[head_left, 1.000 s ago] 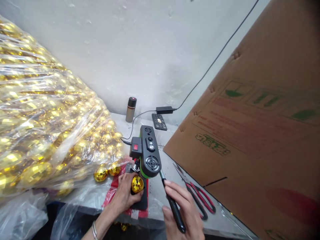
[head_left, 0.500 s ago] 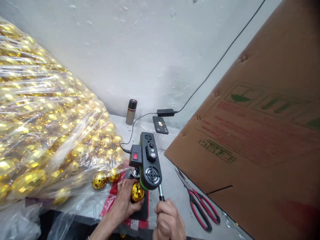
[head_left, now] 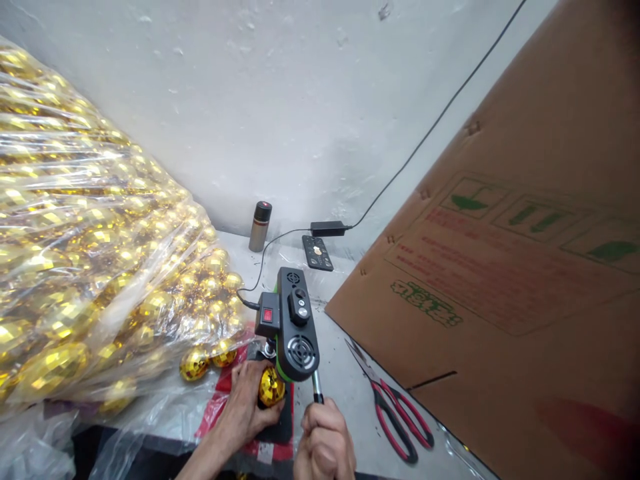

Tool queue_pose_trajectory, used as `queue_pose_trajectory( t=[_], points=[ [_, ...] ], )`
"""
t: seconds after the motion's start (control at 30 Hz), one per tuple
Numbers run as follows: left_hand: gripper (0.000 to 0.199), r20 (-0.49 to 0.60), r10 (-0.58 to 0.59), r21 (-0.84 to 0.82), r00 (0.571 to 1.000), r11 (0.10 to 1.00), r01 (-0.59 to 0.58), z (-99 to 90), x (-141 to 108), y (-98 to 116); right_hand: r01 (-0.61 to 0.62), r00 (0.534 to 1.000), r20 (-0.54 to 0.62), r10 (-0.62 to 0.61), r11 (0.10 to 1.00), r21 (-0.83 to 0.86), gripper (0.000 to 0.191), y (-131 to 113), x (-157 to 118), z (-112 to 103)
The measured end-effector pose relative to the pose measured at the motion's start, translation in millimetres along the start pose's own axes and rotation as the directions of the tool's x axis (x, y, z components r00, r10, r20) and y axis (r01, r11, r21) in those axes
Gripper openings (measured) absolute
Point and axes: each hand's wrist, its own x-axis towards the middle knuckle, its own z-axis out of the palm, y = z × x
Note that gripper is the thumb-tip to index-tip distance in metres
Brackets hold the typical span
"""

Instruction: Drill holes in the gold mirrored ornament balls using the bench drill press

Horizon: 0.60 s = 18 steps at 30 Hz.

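Observation:
A small black bench machine point(head_left: 297, 327), which looks like a mini drill press, stands at the middle of the table. It has a red switch and round vents on its cover. My left hand point(head_left: 245, 400) is closed around a gold mirror-tiled ball point(head_left: 271, 387), holding it on the dark base point(head_left: 280, 423) below the machine's head. The fingers of my right hand point(head_left: 325, 440) wrap round the grip of the machine's lever point(head_left: 317, 387). Any tool tip above the ball is hidden by the cover.
A clear bag of many gold balls point(head_left: 125, 253) fills the left, with two loose balls point(head_left: 195, 365) beside it. Right lie red-and-black scissors point(head_left: 395, 407) along a large cardboard box point(head_left: 475, 300). Behind are a flask point(head_left: 259, 230), a phone point(head_left: 317, 253) and a corded power adapter point(head_left: 329, 229).
The whole view has shifted slightly. My right hand, still on the lever, has moved a little to the left. My left hand keeps the same ball in place.

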Motion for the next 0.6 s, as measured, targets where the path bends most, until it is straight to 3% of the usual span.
queue_pose_trajectory(
  t=[0.1, 0.27, 0.6],
  points=[
    [0.042, -0.015, 0.023, -0.010, 1.000, 1.000, -0.023, 2.2, -0.3, -2.5, 0.017, 0.993, -0.119, -0.014, 1.000, 0.019, 0.044, 1.9, -0.3, 4.6],
    [0.042, -0.029, 0.029, -0.013, 0.999, 0.999, -0.029, 5.0, -1.1, -5.1, 0.022, 0.997, -0.067, -0.022, 1.000, 0.010, 0.044, 1.1, 4.2, 6.0],
    [0.040, -0.012, 0.006, -0.005, 1.000, 1.000, -0.006, 1.3, 1.6, -1.1, 0.076, 0.990, -0.116, -0.076, 0.997, -0.003, 0.042, 4.7, 1.5, 6.5]
  ],
)
